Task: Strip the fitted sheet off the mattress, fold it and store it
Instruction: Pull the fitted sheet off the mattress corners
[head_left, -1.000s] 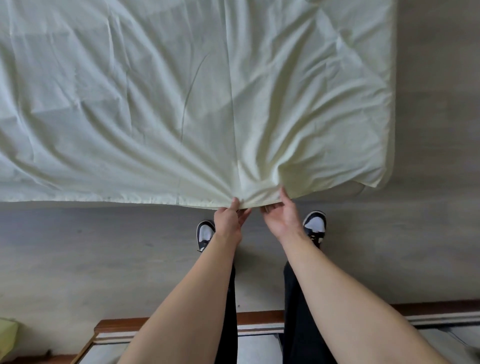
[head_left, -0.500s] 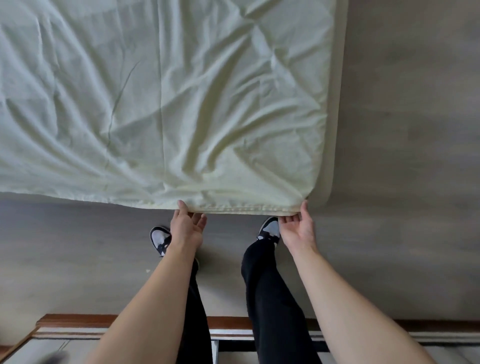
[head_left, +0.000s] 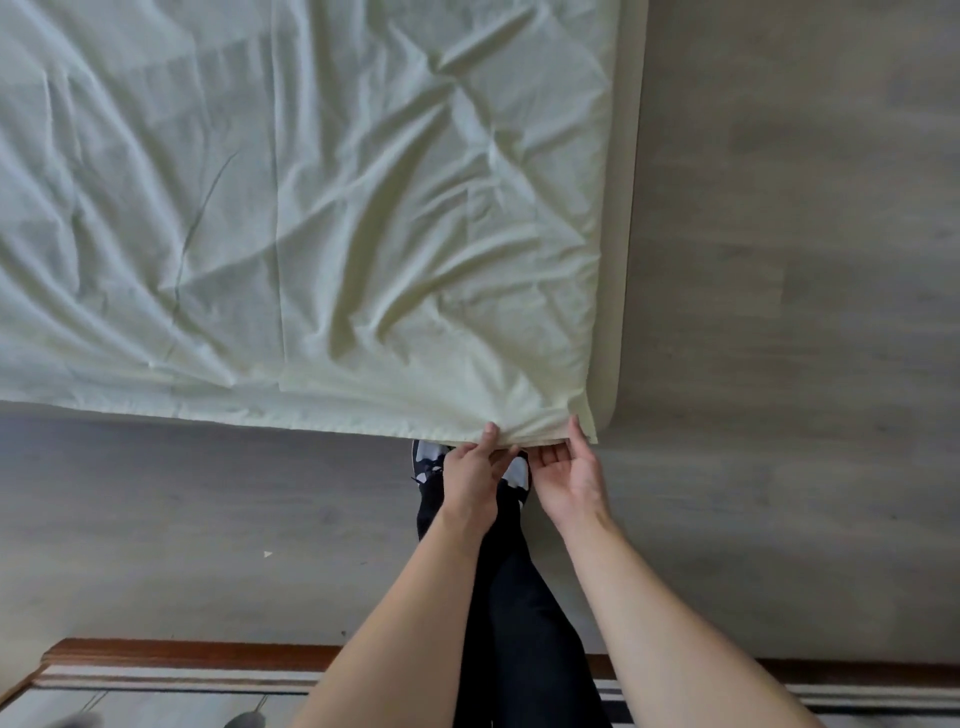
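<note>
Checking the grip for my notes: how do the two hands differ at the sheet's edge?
The left hand shows its back; the right hand shows its palm. The left sits farther from the sheet corner than the right. Both pinch the near hem, thumbs on top.

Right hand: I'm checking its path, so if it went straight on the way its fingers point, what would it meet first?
The right hand points up-image at the sheet; its fingertips already touch the hem, so the sheet comes first, probably with the mattress beneath. Depth is unclear.
</note>
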